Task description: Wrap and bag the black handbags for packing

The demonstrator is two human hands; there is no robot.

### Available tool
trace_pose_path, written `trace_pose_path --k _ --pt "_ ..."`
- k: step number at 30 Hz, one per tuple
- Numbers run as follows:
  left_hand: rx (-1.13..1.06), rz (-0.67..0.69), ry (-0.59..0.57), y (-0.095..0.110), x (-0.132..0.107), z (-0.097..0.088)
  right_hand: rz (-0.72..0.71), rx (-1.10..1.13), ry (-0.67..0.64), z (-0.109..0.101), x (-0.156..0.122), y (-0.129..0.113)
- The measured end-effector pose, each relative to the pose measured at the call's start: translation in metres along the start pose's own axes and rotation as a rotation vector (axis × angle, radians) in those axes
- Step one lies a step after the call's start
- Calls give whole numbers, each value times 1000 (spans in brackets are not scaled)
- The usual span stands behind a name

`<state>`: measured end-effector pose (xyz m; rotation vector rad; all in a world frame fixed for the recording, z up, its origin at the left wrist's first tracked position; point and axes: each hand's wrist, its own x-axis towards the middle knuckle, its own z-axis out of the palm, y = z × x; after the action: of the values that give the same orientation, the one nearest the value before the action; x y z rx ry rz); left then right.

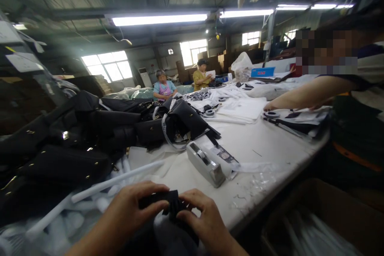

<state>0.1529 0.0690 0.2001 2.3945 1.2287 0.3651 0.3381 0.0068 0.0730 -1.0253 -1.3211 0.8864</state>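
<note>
At the near edge of the table, my left hand point(135, 204) and my right hand point(205, 216) pinch a folded black strap point(173, 202) between thumbs and fingers. Below it hangs a dark item with a pale, translucent part point(168, 228); blur and my hands hide what it is. Just beyond my hands stands a grey tape dispenser point(205, 164), touched by neither. Black handbags point(186, 118) with gold-coloured fittings lie piled to the left, one with a plastic-wrapped handle.
White foam tubes point(117, 182) lie at the left front. Across the white table point(249, 148) a co-worker's arm point(303, 94) reaches toward white sheets point(243, 108). Two people sit at the far end. A box point(288, 204) holding pale material stands below right.
</note>
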Motion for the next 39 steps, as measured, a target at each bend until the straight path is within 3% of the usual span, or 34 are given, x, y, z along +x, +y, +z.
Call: trace_pose_path --k 4,13,24,33,39 --pt "61 -14 -90 3 -1 2 -16 20 36 2 -1 6" --pt "311 -10 -170 19 1 5 -7 33 87 5 -2 5" --pt "375 65 -322 24 14 5 -46 43 89 4 -4 6" --pt "624 7 -348 49 22 3 -74 45 112 4 -3 8" --pt "686 18 -370 54 32 6 -134 28 137 7 -3 11"
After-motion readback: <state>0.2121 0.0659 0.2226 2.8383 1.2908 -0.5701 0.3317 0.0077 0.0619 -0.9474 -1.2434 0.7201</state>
